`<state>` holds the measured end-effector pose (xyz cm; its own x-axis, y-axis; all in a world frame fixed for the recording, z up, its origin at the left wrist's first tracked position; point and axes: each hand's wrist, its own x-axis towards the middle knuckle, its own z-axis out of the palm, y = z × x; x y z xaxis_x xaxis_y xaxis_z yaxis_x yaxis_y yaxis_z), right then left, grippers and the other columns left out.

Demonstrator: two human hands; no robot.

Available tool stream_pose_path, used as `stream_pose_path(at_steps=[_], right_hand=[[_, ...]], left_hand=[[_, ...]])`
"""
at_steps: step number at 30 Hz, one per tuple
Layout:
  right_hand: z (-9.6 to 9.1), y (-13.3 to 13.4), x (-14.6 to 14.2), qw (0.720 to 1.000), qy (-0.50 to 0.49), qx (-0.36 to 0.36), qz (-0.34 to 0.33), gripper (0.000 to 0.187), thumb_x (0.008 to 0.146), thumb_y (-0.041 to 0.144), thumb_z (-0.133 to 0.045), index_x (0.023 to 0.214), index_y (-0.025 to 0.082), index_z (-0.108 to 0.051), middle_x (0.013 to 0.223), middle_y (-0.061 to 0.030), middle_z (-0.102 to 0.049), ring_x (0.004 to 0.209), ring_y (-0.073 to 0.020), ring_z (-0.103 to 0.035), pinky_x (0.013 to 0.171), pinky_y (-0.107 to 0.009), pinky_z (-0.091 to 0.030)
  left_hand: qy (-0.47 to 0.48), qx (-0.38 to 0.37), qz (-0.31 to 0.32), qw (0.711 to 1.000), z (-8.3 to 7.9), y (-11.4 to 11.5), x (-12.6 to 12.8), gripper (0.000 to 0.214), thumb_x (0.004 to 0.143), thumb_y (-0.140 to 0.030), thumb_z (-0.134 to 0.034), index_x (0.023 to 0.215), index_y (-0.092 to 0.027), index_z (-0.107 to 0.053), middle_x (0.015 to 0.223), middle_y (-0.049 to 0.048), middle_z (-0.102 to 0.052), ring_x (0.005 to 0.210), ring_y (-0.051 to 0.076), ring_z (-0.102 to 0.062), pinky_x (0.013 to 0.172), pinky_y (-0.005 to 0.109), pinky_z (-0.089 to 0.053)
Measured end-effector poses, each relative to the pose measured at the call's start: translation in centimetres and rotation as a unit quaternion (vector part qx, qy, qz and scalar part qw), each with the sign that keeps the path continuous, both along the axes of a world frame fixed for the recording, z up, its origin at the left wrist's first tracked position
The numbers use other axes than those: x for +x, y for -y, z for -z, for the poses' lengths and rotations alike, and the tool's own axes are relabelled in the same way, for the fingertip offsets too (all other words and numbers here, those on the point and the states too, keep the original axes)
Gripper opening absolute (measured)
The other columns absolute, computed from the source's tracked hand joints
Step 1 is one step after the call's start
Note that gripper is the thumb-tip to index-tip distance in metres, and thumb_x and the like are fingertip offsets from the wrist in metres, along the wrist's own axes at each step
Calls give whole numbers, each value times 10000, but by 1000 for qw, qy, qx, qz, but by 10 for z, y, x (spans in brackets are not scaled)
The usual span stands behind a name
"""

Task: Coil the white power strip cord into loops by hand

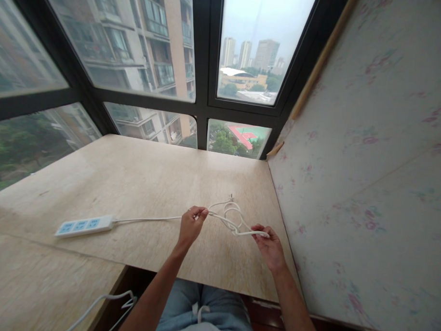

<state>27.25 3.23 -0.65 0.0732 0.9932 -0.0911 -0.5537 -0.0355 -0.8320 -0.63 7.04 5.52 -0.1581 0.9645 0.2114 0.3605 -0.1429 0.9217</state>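
Note:
A white power strip (84, 226) with blue socket faces lies on the stone-look sill at the left. Its white cord (146, 218) runs right to my left hand (192, 226), which pinches it between thumb and fingers. Between my two hands the cord is gathered in loose, tangled loops. My right hand (270, 245) grips the far end of these loops, fingers closed around the cord. Just beyond the loops, the plug (231, 197) rests on the sill with its prongs pointing toward the window.
Dark-framed windows (203, 83) border the sill at the back and left. A flower-patterned wall (357, 189) rises close by my right hand. Another white cable (103, 299) hangs by an opening at the lower left. My legs are at the sill's front edge.

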Motion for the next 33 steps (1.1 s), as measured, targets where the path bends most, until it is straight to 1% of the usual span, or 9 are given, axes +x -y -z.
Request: stream_pose_path(at_steps=[6,10,14,17,20,22,25,29,33], right_hand=[[-6,3,7,975,214,7,-52,260,655,217,-696,911,232,-741,1118,-75,-709,1067,-270,-639,1021,-514,-418],[-32,-1,0,963,267,38,-22,297,741,252,-655,1031,237,-718,1122,-77,-707,1062,-247,-640,1023,-488,-425],[-65,-9,-22,933,334,109,-80,229,854,298,-590,1045,233,-700,1142,-76,-688,1082,-222,-626,984,-427,-464],[-79,-14,-48,870,426,196,-156,248,898,286,-546,1106,232,-668,1173,-75,-667,1128,-208,-597,997,-402,-453],[-79,-14,-76,765,537,274,-227,323,851,266,-621,1173,235,-621,1160,-78,-670,1093,-223,-610,961,-397,-478],[-71,-12,-91,700,614,289,-222,368,819,228,-657,1183,237,-603,1094,-85,-686,1012,-237,-638,877,-385,-518],[-59,-7,-102,650,689,282,-149,330,862,166,-592,1184,232,-591,1008,-94,-694,909,-231,-663,752,-338,-537],[-51,-3,-96,639,697,316,-85,269,923,178,-522,1175,219,-607,1011,-112,-711,870,-222,-684,696,-297,-523],[-54,-4,-75,666,673,314,-70,194,937,210,-513,1027,224,-684,912,-91,-737,804,-203,-689,730,-312,-520]], left_hand=[[-58,34,38,997,-6,8,6,196,830,-323,-579,764,-188,-705,749,35,-680,694,155,-605,678,271,-448],[-106,48,106,987,-8,16,5,180,860,-275,-572,789,-202,-721,761,40,-685,694,152,-611,698,274,-442],[-128,44,168,977,-4,30,3,200,885,-302,-567,819,-203,-727,797,58,-688,739,162,-617,709,277,-446],[-101,24,180,978,1,41,3,241,903,-338,-541,842,-189,-720,803,67,-676,742,159,-612,677,261,-455],[-82,13,178,981,4,46,4,239,906,-335,-535,869,-191,-722,812,67,-672,735,154,-610,666,257,-462],[-76,16,174,982,3,46,4,230,903,-325,-539,877,-194,-726,822,68,-673,743,155,-614,682,264,-467],[-66,20,156,985,-2,43,4,224,898,-318,-546,873,-197,-733,820,71,-678,763,166,-621,711,280,-471],[-53,21,136,989,-9,34,6,203,877,-311,-570,840,-201,-737,790,66,-681,752,171,-624,697,278,-469],[-54,19,91,994,-10,21,4,194,859,-307,-584,799,-193,-728,773,57,-680,699,156,-609,637,255,-452]])
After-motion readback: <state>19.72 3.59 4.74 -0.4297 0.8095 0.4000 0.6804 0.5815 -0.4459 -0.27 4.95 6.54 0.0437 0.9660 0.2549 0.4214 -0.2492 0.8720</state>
